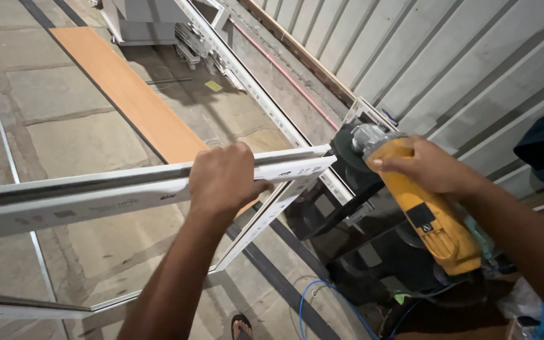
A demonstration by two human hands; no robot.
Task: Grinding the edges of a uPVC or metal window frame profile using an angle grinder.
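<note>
- The white window-frame profile carries a protective film with small dark rectangular marks and faint grey print along its face; the print is too small to tell apart.
- Near the profile's right end, a few small coloured marks, reddish and dark, sit on the white film just right of the left hand.
- The yellow angle grinder bears 1 black rectangular label on the top of its body, just below the right hand.
- A small yellow-green square tag lies on the concrete floor far ahead, near a pile of white offcuts.
- The left hand is clenched over the top of the profile, fingers wrapped over its far edge, close to the mitred right end.
- The profile runs from the left edge of the view, under the left hand, and ends just short of the grinder's disc.
- The right hand grips the front of the grinder's yellow body, thumb lying along the near side.
- The grinder points up and left, its grey head and dark disc just beside the profile's tip; whether they touch cannot be told.
- An orange wooden board lies on the floor beyond the profile.
- A blue cable loops on the floor below the grinder.
- A corrugated white wall stands behind the right hand.
</note>
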